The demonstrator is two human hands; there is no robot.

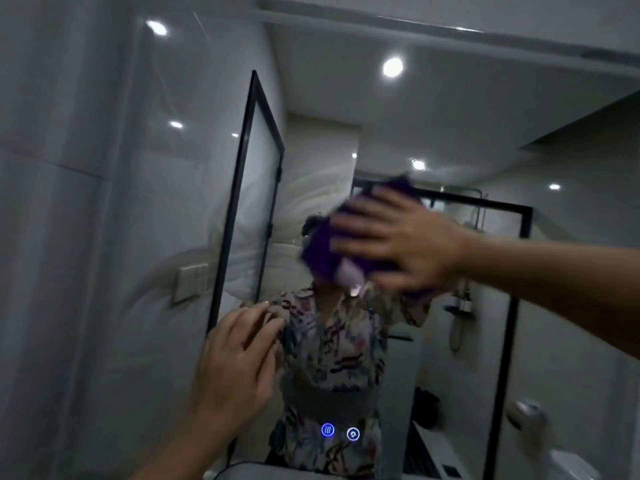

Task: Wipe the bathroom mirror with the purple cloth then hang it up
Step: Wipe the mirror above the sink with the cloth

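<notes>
The right hand (391, 244) lies flat and spread on the bunched purple cloth (320, 261), pressing it against the mirror (450, 109) near the middle of the glass, well above the two lit touch icons (340, 432) at the lower edge. The left hand (239, 362) hovers empty near the glass, fingers loosely apart, holding nothing. With only a palm pinning it, the cloth could slip and drop; a downward stroke might brush the icons and switch something, and the left fingertips could smear the glass.
</notes>
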